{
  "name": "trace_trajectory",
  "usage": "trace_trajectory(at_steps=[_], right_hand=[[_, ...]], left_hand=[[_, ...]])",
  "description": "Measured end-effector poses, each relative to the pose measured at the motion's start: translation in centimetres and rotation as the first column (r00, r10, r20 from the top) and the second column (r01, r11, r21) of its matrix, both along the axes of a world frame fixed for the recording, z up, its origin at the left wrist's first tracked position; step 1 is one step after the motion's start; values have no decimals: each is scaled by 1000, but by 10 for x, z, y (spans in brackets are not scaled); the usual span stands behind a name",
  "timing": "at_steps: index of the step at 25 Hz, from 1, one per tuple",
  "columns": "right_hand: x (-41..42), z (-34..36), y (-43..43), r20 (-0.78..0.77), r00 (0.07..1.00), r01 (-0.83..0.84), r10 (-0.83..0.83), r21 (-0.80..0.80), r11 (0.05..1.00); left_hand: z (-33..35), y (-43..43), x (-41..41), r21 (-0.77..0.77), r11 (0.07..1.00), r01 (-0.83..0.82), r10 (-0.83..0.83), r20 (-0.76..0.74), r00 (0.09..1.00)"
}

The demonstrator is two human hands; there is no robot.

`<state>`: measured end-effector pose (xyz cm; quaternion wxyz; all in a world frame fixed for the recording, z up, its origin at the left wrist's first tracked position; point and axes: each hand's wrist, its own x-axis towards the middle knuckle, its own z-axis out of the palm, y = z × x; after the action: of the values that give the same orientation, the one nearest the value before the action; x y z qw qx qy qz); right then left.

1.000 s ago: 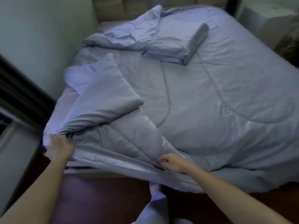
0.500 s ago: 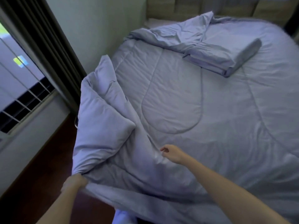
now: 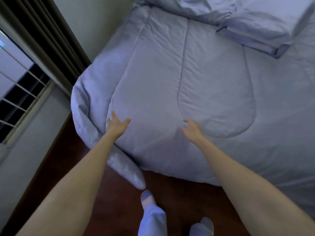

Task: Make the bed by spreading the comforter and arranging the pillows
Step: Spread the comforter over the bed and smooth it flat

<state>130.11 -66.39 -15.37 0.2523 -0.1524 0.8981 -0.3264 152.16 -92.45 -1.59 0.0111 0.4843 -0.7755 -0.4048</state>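
Both hands empty. left hand (image 3: 117,124) has fingers spread wide over the comforter (image 3: 187,79) near the bed's 8 o'clock corner. right hand (image 3: 192,129) is loosely curled, gripping nothing, at its 3 o'clock. Reads as palms down to smooth, not pull. Comforter covers the mattress. 1 loose corner (image 3: 129,171) droops floorward at 6 o'clock. Bunched fold (image 3: 265,28) at 1 o'clock needs flattening. Pillow in it? Can't tell.

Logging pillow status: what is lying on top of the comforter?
A folded lilac bedding piece and rumpled fabric lie on the comforter at the far end. Whatever is beneath them, pillows included, is covered.
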Motion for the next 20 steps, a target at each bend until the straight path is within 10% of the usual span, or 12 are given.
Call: trace_trajectory(at_steps=[9, 20], right_hand=[[8, -39, -27, -15, 970, -228, 244, 311, 923], [35, 110, -130, -127, 962, -263, 241, -194, 945]], left_hand=[[-78, -57, 39, 132, 950, 284, -306, 207, 929], [31, -52, 10, -41, 969, 242, -245, -99, 964]])
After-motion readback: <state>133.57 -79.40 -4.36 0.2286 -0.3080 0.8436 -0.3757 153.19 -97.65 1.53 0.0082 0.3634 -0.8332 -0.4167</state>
